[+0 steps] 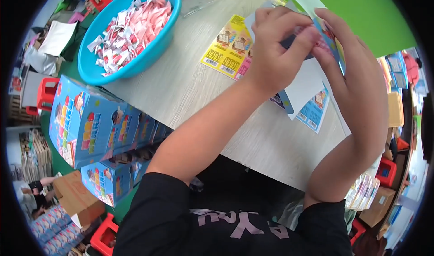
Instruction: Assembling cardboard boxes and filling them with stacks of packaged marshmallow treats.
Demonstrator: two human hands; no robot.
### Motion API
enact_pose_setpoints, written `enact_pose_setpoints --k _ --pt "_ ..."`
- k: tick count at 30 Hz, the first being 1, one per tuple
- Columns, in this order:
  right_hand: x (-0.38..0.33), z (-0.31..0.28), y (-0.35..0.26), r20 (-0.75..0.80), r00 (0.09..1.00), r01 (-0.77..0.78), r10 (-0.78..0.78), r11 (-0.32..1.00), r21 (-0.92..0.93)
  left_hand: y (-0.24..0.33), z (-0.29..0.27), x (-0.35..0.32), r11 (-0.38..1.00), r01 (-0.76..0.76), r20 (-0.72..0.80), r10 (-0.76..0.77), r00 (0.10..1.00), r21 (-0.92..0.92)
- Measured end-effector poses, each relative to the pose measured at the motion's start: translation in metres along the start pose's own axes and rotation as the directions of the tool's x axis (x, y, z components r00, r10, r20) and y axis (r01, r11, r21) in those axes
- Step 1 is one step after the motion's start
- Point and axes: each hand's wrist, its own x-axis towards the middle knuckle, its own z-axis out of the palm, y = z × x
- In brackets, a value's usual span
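Head view, looking down, and both hands are up over the pale wooden table [190, 89], working close together. Left hand [275, 52] is curled, fingers pinched onto a small printed card packet [332, 43] at its near edge; right hand [357, 75] closes on the same packet from the far side, thumb and fingertips [323, 55] meeting the left's right at the pinch. So neither hand is spread: both are drawn narrow and both hold that one piece, lifted off the table.

Below the hands lie more printed sheets: a yellow card sheet [228, 46] flat on the wood, a white sheet [305, 86] partly under the wrists, and a blue card sheet [316, 109] near the table's edge. Off to the left sits a blue basin [97, 68], heaped with small pink and white sachets [131, 28] (well apart from the hands). Blue printed boxes [90, 125] stack beside the table on that side.

For doing this well, I'd judge the grip wants to stay right at the edge, both thumbs near each other, so the thin card doesn't buckle or tear crooked. Keeping the packet above the sheets also seems wise, since anything that slips then lands on the table. What exactly the fingertips are separating is hidden behind them.
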Motion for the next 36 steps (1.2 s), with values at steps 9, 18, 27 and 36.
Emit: enact_pose_setpoints --k 9,18,27,36 --pt "-0.009 0.008 0.014 -0.060 0.997 0.039 -0.038 0.999 0.013 -0.003 0.007 -0.009 0.991 0.117 0.159 -0.104 0.982 -0.072" --pt "-0.004 0.003 0.013 -0.145 0.989 -0.006 0.000 0.999 -0.041 -0.006 -0.005 0.004 0.989 -0.067 0.121 0.051 0.991 0.133" --pt "-0.008 -0.007 0.031 -0.314 0.944 -0.108 0.102 0.994 -0.002 -0.002 -0.012 0.014 0.893 -0.152 -0.037 0.185 0.982 0.424" --pt "-0.013 -0.018 0.038 -0.414 0.910 -0.086 0.027 0.989 -0.124 -0.012 -0.006 0.016 0.830 0.402 -0.098 -0.470 0.877 -0.387"
